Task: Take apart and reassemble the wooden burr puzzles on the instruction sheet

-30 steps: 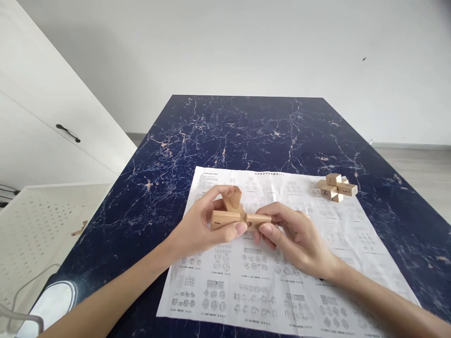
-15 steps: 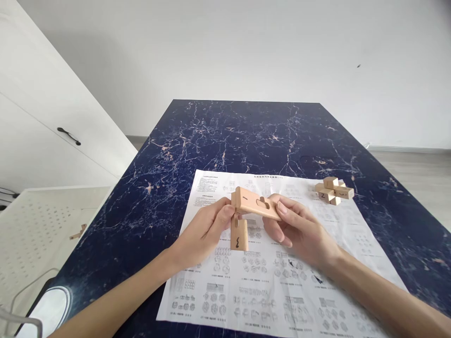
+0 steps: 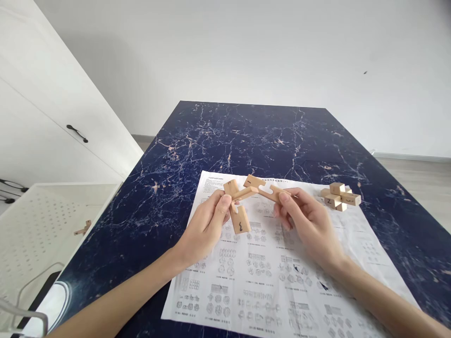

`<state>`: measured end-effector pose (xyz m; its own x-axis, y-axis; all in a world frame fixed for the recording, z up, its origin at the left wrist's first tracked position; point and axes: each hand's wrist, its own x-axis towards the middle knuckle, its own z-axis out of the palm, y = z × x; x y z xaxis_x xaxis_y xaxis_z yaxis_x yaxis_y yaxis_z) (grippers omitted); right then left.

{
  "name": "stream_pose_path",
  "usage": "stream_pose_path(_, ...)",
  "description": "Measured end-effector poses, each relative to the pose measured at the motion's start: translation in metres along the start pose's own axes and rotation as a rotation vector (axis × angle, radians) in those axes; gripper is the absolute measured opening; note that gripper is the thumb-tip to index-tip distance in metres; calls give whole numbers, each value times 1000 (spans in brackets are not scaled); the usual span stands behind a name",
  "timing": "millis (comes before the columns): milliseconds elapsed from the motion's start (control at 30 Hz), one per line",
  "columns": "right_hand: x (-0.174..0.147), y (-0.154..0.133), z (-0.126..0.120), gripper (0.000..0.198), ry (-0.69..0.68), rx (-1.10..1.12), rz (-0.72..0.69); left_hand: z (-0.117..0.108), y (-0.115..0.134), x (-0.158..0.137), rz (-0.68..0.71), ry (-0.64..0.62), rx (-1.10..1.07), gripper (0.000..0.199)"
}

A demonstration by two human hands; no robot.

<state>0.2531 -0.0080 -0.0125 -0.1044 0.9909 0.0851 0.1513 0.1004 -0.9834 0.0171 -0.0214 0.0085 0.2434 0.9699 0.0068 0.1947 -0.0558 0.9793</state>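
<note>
i see the left hand [image 3: 202,225] pinching crossed wooden pieces [image 3: 241,223], the right hand [image 3: 312,220] gripping a notched piece [image 3: 254,181], both partly hiding the printed sheet [image 3: 260,277]; a block cluster [image 3: 338,197] sits near its far right corner.

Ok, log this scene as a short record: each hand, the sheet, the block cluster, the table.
left hand: holds notched wooden puzzle pieces, one marked 3
right hand: holds notched wooden piece marked 1
printed diagram sheet: creased, beneath both hands
interlocked wooden block cluster: at sheet's far right corner
table: dark blue, marble-patterned
</note>
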Motion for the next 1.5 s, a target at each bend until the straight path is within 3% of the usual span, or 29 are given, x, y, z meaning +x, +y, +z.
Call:
stream_pose_path(233,-5,4,5,29,-96,-427,-83,0,-7,-1,-17,-50,-1,44)
stream_pose_path(500,-6,10,11,22,-10,-675,-293,2,-9,-4,-17,-114,-34,41)
stream_pose_path(633,-11,8,8,17,20,-617,-392,2,-8,-3,-23,-95,-28,42)
stream_pose_path(800,-16,1,6,27,-342,-410,-468,3,-4,-4,33,-113,-7,40)
stream_pose_path(900,-17,1,9,33,-415,-425,-528,4,-2,-6,78,-143,27,37)
stream_pose_path(1067,-20,2,16,36,-427,-420,-516,6,-4,-8,135,-206,54,33)
stream_pose_path(1200,-22,1,20,36,-407,-391,-473,7,-6,-10,176,-181,32,28)
stream_pose_path(1400,-22,-3,22,37,-373,-370,-517,10,-7,-13,218,-69,1,27)
stream_pose_path(1500,-24,-1,22,37,-410,-381,-549,3,-7,-10,203,103,42,28)
